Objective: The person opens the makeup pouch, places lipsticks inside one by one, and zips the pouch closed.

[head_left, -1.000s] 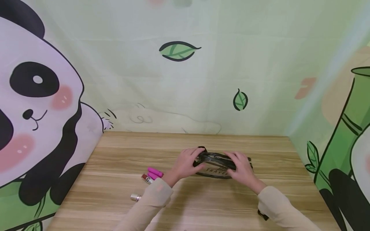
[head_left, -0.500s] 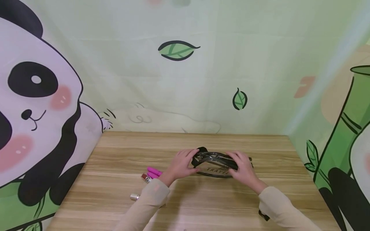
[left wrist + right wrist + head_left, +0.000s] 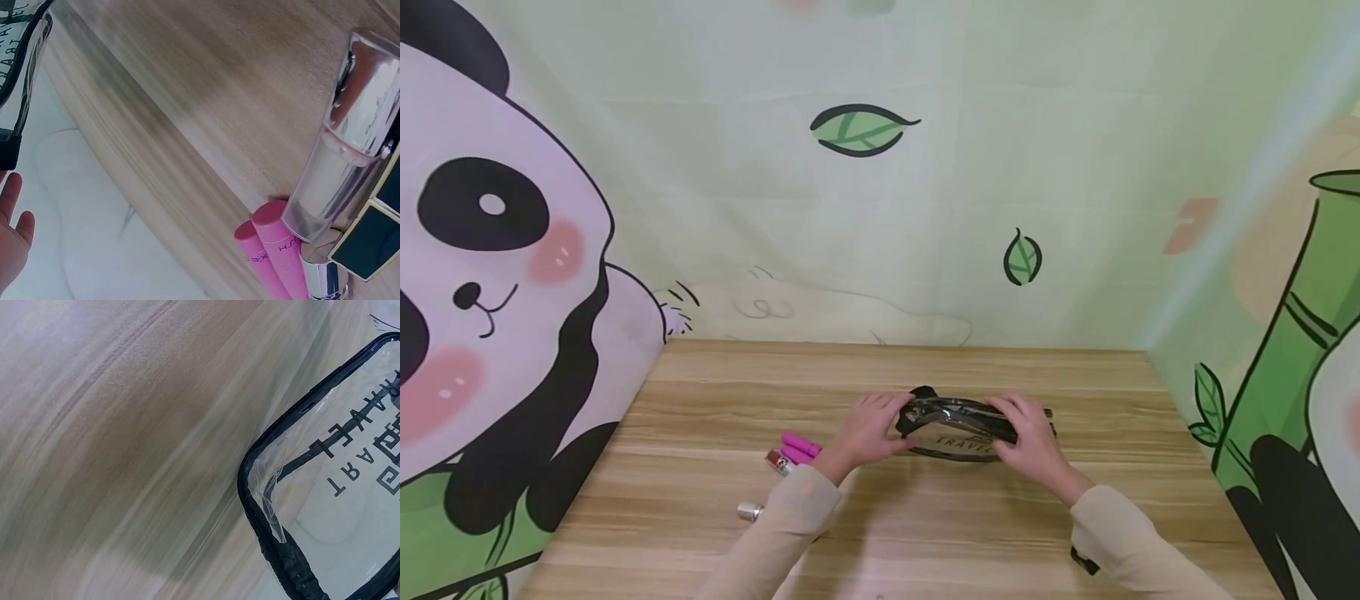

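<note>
A clear travel pouch (image 3: 953, 439) with black trim and dark lettering stands toward the far half of the table, its mouth facing up. My left hand (image 3: 867, 429) holds its left end, thumb at the front and fingers at the top edge. At the right end my right hand (image 3: 1026, 433) grips the rim, with the thumb on the front face. The left wrist view shows a corner of the pouch (image 3: 22, 69) and part of a hand (image 3: 12, 244) below it. The lettered clear panel (image 3: 362, 481) fills the right side of the right wrist view. What lies inside is unclear.
Two pink tubes (image 3: 801, 446) lie left of my left hand, beside a red-and-silver tube (image 3: 778, 461). Nearer is a silver-capped item (image 3: 749, 511). The left wrist view shows a clear tube (image 3: 319, 181) and black gold-edged pieces (image 3: 369, 240). A black object (image 3: 1084, 560) sits by my right sleeve.
My left hand has shifted slightly left, its thumb drawn back from the front, and more of the pouch's left end shows. The right hand has barely moved.
</note>
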`<state>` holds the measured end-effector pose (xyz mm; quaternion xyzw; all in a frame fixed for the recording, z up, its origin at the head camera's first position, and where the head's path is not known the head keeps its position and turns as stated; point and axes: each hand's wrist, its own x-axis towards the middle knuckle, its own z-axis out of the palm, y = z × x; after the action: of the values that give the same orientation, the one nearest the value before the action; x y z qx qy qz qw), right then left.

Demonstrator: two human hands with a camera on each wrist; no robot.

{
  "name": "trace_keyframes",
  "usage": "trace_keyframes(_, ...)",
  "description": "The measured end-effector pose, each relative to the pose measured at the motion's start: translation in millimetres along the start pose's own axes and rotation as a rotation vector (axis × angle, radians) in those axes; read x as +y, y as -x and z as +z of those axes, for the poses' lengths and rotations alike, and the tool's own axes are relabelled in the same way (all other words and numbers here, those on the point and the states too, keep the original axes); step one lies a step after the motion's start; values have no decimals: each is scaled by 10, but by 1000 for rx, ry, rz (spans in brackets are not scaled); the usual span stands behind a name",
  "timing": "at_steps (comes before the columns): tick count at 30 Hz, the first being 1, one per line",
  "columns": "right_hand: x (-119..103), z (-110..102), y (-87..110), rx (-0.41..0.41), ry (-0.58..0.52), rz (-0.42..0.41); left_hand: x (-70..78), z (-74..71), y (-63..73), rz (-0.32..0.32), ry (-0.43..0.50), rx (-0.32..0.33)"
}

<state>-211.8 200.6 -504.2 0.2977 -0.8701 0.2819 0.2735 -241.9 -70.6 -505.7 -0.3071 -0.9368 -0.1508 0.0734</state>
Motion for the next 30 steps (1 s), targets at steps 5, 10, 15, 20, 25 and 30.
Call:
trace_keyframes(5,5,-25,3,-33,17,22,17,-15,-12,31,-40,14)
trace_keyframes(10,-13,-92,-21,-127,22,76,43,-45,-14,58,-46,66)
trace_keyframes(15,-82,-170,-88,-211,7,113,60,-74,-14,82,-58,99)
trace_keyframes(20,-168,-250,-169,-268,-37,141,86,-105,-33,109,-48,111)
trace_keyframes(25,-249,-321,-279,-253,-110,133,123,-155,-56,119,-26,95)
trace_keyframes(30,-318,-381,-401,-211,-148,96,166,-219,-86,114,-12,56)
